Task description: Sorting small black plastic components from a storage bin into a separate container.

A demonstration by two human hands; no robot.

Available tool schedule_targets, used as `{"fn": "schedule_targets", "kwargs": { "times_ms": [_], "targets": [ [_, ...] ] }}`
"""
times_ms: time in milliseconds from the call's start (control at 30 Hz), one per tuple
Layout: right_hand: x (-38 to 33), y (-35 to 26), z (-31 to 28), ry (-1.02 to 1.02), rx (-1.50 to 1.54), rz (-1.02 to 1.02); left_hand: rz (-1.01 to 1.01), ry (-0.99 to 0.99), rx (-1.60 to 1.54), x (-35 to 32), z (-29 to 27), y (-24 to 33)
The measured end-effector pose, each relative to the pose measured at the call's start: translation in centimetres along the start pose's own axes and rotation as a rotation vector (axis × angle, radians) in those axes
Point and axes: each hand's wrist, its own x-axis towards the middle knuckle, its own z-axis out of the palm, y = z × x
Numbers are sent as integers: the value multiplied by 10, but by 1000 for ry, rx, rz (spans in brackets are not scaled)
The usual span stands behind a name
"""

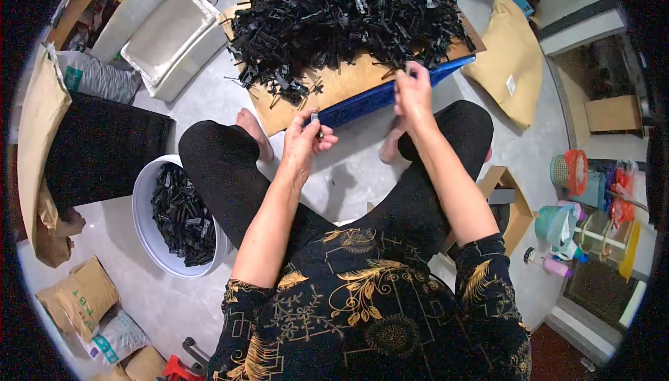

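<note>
Furthest left, a creased brown paper sack (43, 120) leans by a black panel (104, 148), with a pale woven bag (104, 78) marked in green behind it. Nearer on that side, I see a tan sack (80, 294) with dark lettering and a whitish bag (120, 339) with a green printed band, both on the tiled floor (125, 242). A white foam box (178, 50) stands farther off. Then comes a round white bucket (143, 231), well filled with slim black plastic parts (182, 217), just left of the seated person's knee.

The left hand (303, 138) has its thumb and index finger clamped on a small part (315, 118) with a grey face, the other fingers loosely apart. Beyond, a big heap of spiky black pieces (348, 19) covers most of a tan board (334, 92), which rests over a blue crate (380, 99). At the heap's near right edge, the right hand (414, 90) has its fingers together on a small grey piece (408, 67), too blurred to name.

Right of that lies a plump yellowish sack (502, 53) bearing a white label (511, 86); nearer stands an open cardboard box (519, 221). Farthest right, bright plastic baskets (577, 172) crowd together.
</note>
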Motion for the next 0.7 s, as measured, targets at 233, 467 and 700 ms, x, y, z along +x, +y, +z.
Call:
{"fn": "schedule_targets", "kwargs": {
  "times_ms": [233,467,700],
  "targets": [
    [40,37,-10,210,3,114,-57,-8,-81,2,-1,-7],
    [90,68,1,85,-430,-431,-65,-39,-33,4,12,-8],
    [67,36,15,8,-771,-509,-60,-6,-2,1,14,-10]
  ]
}}
